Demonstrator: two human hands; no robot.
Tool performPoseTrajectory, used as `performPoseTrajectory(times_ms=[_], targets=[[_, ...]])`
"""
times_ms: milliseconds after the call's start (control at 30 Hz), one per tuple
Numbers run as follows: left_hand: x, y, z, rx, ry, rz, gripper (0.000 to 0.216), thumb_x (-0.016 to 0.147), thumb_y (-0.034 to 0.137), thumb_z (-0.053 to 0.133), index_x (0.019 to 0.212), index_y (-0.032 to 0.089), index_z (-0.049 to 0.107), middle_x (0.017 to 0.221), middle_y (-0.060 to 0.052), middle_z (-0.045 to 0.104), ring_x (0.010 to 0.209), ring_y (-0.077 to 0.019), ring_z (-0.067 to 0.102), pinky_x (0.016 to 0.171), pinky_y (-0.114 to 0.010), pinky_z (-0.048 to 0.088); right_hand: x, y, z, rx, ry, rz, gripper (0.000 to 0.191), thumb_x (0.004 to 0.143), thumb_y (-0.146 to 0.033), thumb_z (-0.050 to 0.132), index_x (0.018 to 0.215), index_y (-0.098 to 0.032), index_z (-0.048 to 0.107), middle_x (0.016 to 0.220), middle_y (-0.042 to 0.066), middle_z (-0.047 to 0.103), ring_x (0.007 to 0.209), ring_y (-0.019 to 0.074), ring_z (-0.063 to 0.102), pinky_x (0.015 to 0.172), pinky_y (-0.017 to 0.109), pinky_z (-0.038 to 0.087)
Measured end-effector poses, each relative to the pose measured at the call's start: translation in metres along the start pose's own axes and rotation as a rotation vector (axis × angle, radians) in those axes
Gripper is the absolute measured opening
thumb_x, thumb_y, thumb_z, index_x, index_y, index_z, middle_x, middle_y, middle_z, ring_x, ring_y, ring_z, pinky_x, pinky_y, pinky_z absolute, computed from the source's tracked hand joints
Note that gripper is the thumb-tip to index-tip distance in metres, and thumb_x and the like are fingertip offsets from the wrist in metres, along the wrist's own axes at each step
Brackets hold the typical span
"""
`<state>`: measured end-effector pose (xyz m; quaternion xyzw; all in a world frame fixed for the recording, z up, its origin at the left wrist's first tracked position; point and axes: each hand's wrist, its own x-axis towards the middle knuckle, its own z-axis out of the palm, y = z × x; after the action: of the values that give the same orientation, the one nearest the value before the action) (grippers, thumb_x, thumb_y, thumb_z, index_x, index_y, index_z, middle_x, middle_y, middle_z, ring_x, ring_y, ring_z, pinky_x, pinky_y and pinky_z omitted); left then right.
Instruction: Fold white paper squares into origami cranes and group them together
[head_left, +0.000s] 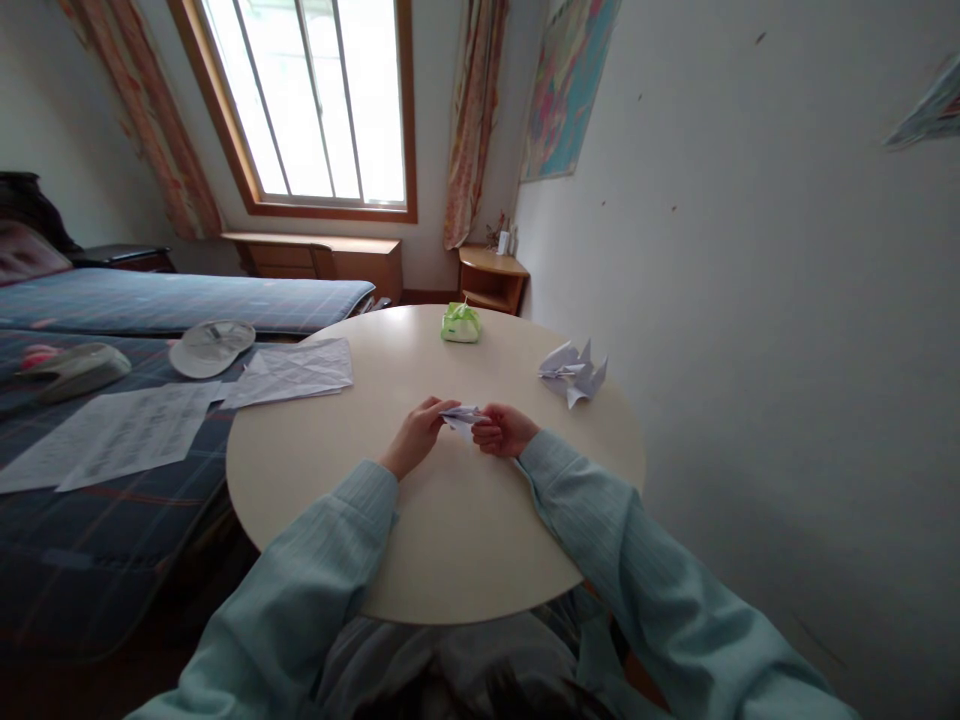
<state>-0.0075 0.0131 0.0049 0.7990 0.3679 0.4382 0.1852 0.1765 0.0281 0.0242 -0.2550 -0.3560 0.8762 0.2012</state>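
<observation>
A small piece of folded white paper (460,415) is held between my two hands, just over the middle of the round table (450,540). My left hand (417,436) pinches its left end between thumb and fingers. On the other end, the curled fingers of my right hand (505,430) are closed around the paper. Parts of the folded paper are hidden by the fingers, and its exact shape is too small to tell. Folded paper cranes (576,372) lie grouped on the table beyond my right hand.
A green tissue pack (460,324) stands at the table's far edge. Creased paper sheets (300,372) overlap the left edge. Printed sheets (142,430), a white cap (212,348) and another cap (82,372) rest on the bed beside it. The wall (765,330) rises close on the right.
</observation>
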Motion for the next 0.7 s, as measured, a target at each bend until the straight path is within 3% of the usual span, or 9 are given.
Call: performPoseTrajectory(times_ms=[267,500,633,700], targets=[[0.006,-0.005,0.008,-0.369,0.031,-0.231,0.011,0.068,0.013,0.050,0.067,0.013,0.060,0.064,-0.001,0.055,0.060,-0.0100,0.050,0.059,-0.023,0.043,-0.003,-0.002,0.010,-0.090,0.055,-0.156,0.028,0.080,-0.022,0.027,0.052,-0.017,0.030,0.041,-0.006,0.018,0.038,0.0070,0.016,0.038,0.017,0.017],[0.007,0.001,0.008,-0.574,0.058,-0.364,0.003,0.062,0.016,0.057,0.064,0.013,0.057,0.057,0.001,0.056,0.056,-0.0096,0.051,0.058,-0.024,0.044,-0.002,-0.002,0.015,-0.150,0.160,-0.217,0.038,0.085,-0.031,0.026,0.053,-0.016,0.036,0.040,-0.006,0.026,0.038,0.0062,0.022,0.041,0.018,0.019],[0.007,-0.001,0.007,-0.630,0.081,-0.449,0.013,0.061,0.023,0.063,0.067,0.012,0.060,0.059,0.000,0.059,0.057,-0.0105,0.053,0.062,-0.027,0.047,0.004,-0.001,0.010,-0.244,0.315,-0.241,0.044,0.081,-0.051,0.030,0.053,-0.017,0.039,0.038,-0.006,0.029,0.037,0.0062,0.024,0.040,0.019,0.020],[0.007,-0.002,0.006,-0.680,0.087,-0.493,0.019,0.060,0.026,0.065,0.071,0.011,0.062,0.062,-0.002,0.061,0.060,-0.0113,0.055,0.065,-0.029,0.048,0.007,0.000,0.007,-0.328,0.474,-0.354,0.046,0.075,-0.058,0.036,0.053,-0.018,0.040,0.040,-0.006,0.032,0.037,0.0060,0.026,0.041,0.020,0.022]])
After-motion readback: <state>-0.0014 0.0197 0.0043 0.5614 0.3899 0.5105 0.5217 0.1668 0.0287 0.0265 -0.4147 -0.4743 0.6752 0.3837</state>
